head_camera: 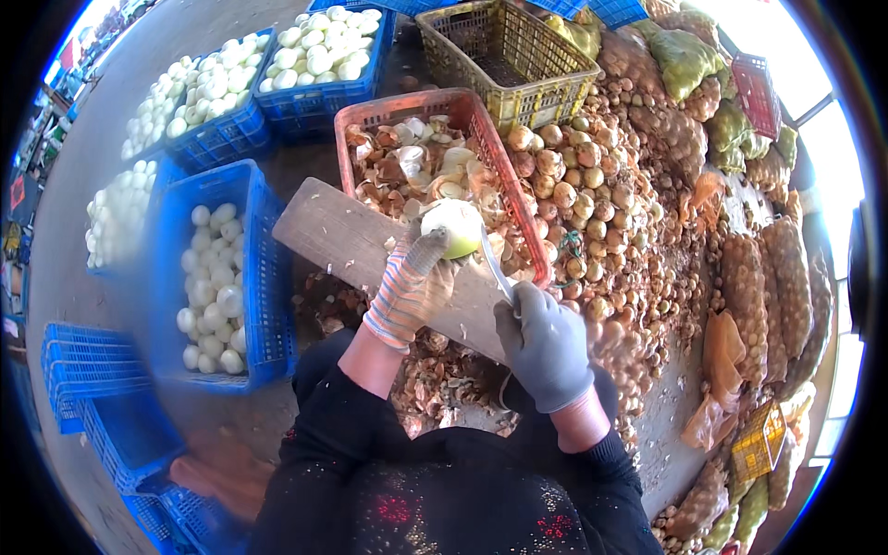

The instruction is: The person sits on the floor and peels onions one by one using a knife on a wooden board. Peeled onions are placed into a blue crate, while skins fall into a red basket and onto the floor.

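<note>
In a striped work glove, my left hand (416, 277) holds a mostly peeled onion (454, 225), pale with a greenish underside. My right hand (544, 347), in a grey glove, grips a knife by its handle. The knife's curved blade (496, 263) lies along the onion's right side. Both hands are above a wooden board (361, 243) that slants across in front of my lap. Just beyond the onion is a red plastic crate (510, 180) holding loose onion skins (395, 166).
At the left, a blue crate (270, 333) holds peeled onions (218, 277); more filled blue crates (312, 104) stand behind it. Unpeeled onions (583, 173) heap to the right. A yellow crate (548, 104) stands beyond the red one. Mesh sacks (742, 298) line the far right. Skins (444, 381) litter the floor.
</note>
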A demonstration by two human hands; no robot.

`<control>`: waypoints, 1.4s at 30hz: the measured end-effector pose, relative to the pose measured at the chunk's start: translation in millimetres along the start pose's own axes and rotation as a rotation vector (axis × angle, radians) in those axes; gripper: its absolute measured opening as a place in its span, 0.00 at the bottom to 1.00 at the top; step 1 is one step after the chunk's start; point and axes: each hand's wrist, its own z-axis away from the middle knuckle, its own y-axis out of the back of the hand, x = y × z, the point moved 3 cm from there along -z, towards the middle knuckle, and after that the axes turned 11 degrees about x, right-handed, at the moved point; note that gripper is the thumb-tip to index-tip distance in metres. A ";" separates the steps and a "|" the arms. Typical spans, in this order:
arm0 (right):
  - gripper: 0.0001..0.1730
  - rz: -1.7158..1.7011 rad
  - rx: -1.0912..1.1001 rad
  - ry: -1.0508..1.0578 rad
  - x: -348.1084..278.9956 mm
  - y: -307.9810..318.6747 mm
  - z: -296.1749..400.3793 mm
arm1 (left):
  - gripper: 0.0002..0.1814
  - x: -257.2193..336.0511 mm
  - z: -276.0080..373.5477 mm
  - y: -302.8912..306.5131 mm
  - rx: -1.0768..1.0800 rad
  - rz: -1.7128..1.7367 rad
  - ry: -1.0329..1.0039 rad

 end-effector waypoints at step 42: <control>0.08 0.186 -0.120 0.164 12.6 -28.5 -28.1 | 0.32 -2.8 8.2 -0.7 -0.058 -0.186 -0.092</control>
